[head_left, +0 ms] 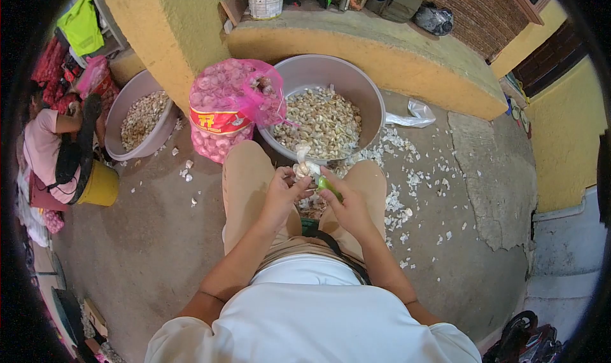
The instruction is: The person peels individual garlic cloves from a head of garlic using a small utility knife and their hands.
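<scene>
Between my knees, my left hand (284, 190) pinches a whitish garlic bulb (303, 168) whose skin is partly loose. My right hand (347, 204) is closed around a green handle (331, 187), probably of a small knife; its blade is hidden at the bulb. Just beyond my hands stands a large grey tub (378, 102) holding many loose garlic cloves (324, 118). Left of the tub, against my knee, is a full pink mesh sack of garlic bulbs (219, 92) with a red and yellow label.
Papery garlic skins (398, 201) litter the floor on the right. At left, another person (54, 140) sits by a yellow bucket (100, 183) and a second tub of cloves (167, 124). A yellow pillar (172, 32) and low ledge (382, 64) stand ahead. A plastic bag (414, 115) lies right of the tub.
</scene>
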A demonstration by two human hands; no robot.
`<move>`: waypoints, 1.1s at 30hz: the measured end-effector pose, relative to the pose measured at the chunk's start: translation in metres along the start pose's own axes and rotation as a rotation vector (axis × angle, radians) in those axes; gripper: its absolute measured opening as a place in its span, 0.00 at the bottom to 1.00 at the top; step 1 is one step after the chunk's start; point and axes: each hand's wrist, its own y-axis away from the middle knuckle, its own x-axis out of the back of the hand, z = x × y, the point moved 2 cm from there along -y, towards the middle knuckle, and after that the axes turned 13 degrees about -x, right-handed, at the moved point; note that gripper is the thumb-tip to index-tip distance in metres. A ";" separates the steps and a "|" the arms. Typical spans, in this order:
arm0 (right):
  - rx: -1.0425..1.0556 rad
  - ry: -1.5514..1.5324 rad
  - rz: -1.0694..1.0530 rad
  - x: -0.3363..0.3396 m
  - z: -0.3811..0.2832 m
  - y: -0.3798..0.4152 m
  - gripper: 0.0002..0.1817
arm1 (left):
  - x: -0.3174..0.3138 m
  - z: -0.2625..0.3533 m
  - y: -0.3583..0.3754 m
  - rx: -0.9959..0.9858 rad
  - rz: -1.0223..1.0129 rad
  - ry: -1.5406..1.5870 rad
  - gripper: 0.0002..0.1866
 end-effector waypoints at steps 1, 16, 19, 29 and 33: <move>0.004 0.006 0.001 0.000 0.000 0.000 0.23 | 0.001 -0.002 0.000 -0.008 -0.002 -0.010 0.15; -0.012 0.023 0.021 -0.001 0.004 -0.002 0.22 | 0.000 -0.004 0.001 0.014 0.003 -0.047 0.15; -0.020 0.013 0.011 -0.002 0.004 -0.004 0.23 | -0.001 -0.003 0.001 0.017 0.007 -0.050 0.15; -0.137 0.001 -0.112 -0.002 -0.001 -0.006 0.26 | 0.005 -0.009 -0.003 0.005 0.019 -0.066 0.16; -0.078 0.022 -0.086 -0.003 0.001 -0.008 0.26 | 0.004 -0.010 -0.003 -0.021 0.034 -0.042 0.16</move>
